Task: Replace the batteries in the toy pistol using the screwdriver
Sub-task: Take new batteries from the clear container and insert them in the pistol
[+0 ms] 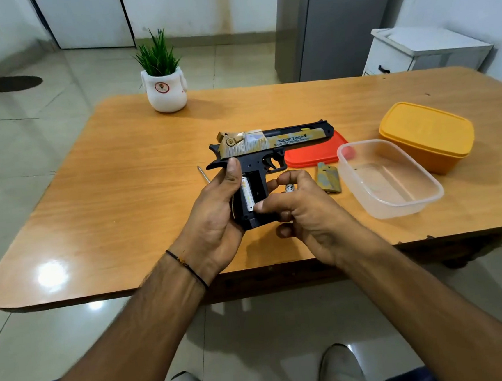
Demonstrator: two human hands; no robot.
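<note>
Grip of black-and-gold plastic toy pistol (270, 146) clasped in left hand (215, 217), raised above wooden surface (122, 186), barrel pointing right, battery bay open. White cylindrical battery (247, 195) seated in bay, pressed under thumb of right hand (303, 213). Second battery (289, 188) curled in fingers of same hand. Camouflage-patterned bay cover (329, 180) flat on surface, just beside clear plastic tub (362, 192). Metal screwdriver shaft (203, 174) on surface, behind left hand.

I see a wooden table (123, 201): plant pot (166, 91) by far edge; screwdriver (203, 173) mid-surface; red lid (310, 154), cover panel (329, 180), clear tub (394, 212), yellow box (427, 135) toward right edge.
</note>
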